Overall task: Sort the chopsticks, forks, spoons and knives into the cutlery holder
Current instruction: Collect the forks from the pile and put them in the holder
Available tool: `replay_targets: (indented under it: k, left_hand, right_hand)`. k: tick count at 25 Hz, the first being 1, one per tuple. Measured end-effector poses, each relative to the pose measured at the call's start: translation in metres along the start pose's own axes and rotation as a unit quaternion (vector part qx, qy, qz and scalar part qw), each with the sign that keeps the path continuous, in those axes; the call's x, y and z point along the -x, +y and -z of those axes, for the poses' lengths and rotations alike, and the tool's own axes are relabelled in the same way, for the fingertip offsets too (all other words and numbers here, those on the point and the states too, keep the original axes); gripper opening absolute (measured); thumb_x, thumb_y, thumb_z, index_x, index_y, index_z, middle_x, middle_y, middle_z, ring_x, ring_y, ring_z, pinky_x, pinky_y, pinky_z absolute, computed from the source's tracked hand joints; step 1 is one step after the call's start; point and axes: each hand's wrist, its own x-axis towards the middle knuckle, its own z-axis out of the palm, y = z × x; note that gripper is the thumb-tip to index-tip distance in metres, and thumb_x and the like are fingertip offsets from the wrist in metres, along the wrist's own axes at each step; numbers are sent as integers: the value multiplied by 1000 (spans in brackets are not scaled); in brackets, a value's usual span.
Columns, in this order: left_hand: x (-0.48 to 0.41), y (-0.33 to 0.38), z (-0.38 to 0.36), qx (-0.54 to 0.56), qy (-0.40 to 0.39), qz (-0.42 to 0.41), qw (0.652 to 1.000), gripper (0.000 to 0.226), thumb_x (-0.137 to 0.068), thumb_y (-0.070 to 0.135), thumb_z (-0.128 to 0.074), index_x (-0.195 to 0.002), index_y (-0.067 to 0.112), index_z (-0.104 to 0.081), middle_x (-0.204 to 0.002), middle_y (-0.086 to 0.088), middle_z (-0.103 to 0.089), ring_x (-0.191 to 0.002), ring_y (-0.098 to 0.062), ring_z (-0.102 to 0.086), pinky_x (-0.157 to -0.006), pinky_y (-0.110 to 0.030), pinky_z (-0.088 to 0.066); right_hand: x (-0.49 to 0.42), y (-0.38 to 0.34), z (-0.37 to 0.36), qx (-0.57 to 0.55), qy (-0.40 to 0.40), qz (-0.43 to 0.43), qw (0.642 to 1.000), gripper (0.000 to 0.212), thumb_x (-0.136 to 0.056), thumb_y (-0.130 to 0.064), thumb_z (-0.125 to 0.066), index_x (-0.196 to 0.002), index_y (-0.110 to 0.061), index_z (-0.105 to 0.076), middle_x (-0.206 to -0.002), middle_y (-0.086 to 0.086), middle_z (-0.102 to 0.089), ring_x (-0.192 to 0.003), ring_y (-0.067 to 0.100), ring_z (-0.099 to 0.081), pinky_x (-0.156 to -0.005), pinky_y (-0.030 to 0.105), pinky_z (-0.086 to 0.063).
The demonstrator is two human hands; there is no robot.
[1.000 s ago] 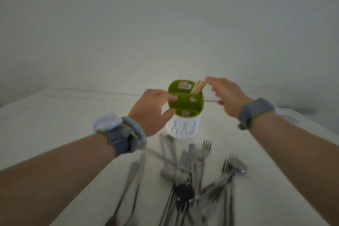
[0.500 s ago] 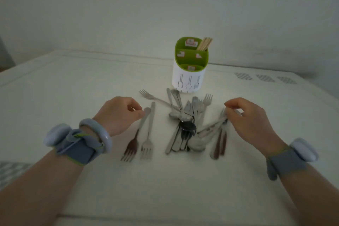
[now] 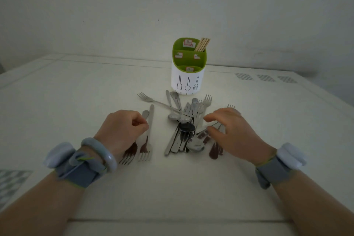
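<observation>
The cutlery holder, white with a green divided top, stands upright at the back of the table. Wooden chopsticks stick out of its back right compartment. In front of it lies a pile of forks, spoons and knives. Two forks lie side by side left of the pile, tines toward me. My left hand is curled, thumb and forefinger pinched on the left fork's handle, which lies flat on the table. My right hand hovers over the pile's right side, fingers spread, holding nothing.
A single fork lies apart at the pile's back left. The white table meets a plain wall behind. Grey patterned patches sit at the back right and front left. Both wrists wear grey bands.
Both hands came back from the holder down to the cutlery. Since half a second ago my left hand closed onto the fork handle and my right hand shifted left over the pile.
</observation>
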Motion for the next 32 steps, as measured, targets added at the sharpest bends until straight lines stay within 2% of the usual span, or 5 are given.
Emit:
replay_targets:
  k: [8, 14, 21, 28, 32]
  left_hand:
    - [-4, -4, 5, -31, 0, 12, 999, 11, -80, 27, -67, -69, 27, -64, -73, 8, -67, -73, -14, -60, -62, -26, -38]
    - [-7, 31, -3, 24, 0, 1, 1000, 11, -79, 33, -67, -69, 31, -64, -71, 13, -65, -74, -15, -60, -67, -28, -38]
    - [-38, 142, -86, -87, -138, -118, 980, 24, -86, 28, -56, -108, 20, -62, -113, -3, -66, -105, -22, -58, -86, -29, -43]
    - [-61, 164, -117, -160, -215, -41, 963, 33, -87, 20, -52, -57, 12, -39, -61, 0, -41, -62, -16, -44, -60, -20, -34]
    - [-64, 157, -109, -62, -197, 12, 978, 25, -78, 21, -57, -88, -1, -64, -77, -13, -61, -74, -27, -62, -60, -28, -44]
  right_hand:
    - [4, 55, 16, 122, 8, -123, 985, 21, -84, 5, -50, -95, 2, -68, -89, 19, -71, -87, 38, -58, -79, 45, -46]
    - [5, 53, 14, 58, -41, -64, 995, 42, -76, 14, -48, -102, -7, -74, -109, 12, -71, -101, 30, -62, -92, 23, -37]
    - [12, 50, 22, 4, -96, -110, 989, 45, -76, 14, -45, -102, -8, -75, -120, 8, -68, -113, 21, -60, -97, 14, -32]
    - [17, 60, 33, 25, -117, -173, 978, 38, -86, 2, -43, -104, -13, -73, -120, 4, -67, -111, 21, -58, -98, 26, -41]
    - [19, 58, 34, 63, -87, -202, 974, 25, -87, -14, -50, -104, -10, -68, -110, 6, -64, -102, 21, -58, -84, 22, -41]
